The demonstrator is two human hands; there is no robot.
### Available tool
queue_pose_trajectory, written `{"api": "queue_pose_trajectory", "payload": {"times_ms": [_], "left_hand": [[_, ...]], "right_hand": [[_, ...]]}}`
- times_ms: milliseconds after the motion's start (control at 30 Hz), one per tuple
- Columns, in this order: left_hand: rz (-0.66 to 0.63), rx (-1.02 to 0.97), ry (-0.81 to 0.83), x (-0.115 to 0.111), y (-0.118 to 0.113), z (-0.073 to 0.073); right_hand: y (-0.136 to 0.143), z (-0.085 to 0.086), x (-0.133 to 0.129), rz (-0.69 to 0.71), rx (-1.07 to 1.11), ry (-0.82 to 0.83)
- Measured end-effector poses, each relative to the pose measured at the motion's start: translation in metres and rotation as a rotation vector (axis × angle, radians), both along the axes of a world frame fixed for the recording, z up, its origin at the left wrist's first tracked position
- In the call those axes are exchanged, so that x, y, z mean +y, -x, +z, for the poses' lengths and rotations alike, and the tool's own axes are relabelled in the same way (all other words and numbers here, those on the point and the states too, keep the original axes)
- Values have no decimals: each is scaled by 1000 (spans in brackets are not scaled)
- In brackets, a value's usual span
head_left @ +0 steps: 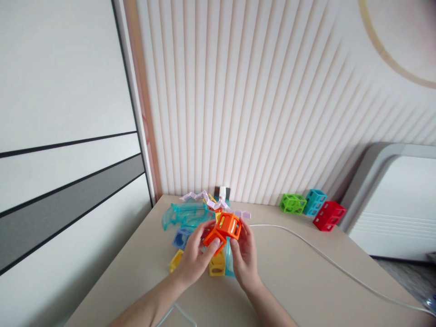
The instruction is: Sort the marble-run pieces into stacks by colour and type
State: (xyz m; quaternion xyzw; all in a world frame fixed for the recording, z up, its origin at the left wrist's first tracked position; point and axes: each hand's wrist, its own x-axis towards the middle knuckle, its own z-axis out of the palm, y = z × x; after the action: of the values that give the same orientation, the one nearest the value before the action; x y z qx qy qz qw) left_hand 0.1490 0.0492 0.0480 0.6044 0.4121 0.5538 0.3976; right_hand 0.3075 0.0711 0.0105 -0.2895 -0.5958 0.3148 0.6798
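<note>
Two hands raised above a beige table [306, 272], each closed on an orange piece. Left hand [195, 257] gripping the lower orange block [214, 237], thumb on top. Right hand [245, 254] pinching the upper orange cube [229, 225], the two pieces touching at an angle. Just behind the cube, a heap of loose parts: clear teal curved track [184, 214], pale lilac zigzag strips [204, 198], a blue block [180, 237]. Below the cube, yellow blocks [217, 265] on the tabletop. Well to the right of the cube, by the ribbed wall [259, 100], a green block [292, 203], a teal block [314, 202] and a red block [329, 215] in a row. White cable [327, 259] trailing right from near the cube.
</note>
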Motion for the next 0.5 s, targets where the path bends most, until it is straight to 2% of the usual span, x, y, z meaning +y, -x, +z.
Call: {"api": "queue_pose_trajectory", "payload": {"times_ms": [133,300,500], "left_hand": [[-65,-129,105,-2,-3,5],[-42,-170,133,1,-2,4],[-75,-146,105,1,-3,-2]], "right_hand": [[3,3,-2,51,-1,-9],[3,7,-4,122,-20,35],[0,8,2,78,85,61]]}}
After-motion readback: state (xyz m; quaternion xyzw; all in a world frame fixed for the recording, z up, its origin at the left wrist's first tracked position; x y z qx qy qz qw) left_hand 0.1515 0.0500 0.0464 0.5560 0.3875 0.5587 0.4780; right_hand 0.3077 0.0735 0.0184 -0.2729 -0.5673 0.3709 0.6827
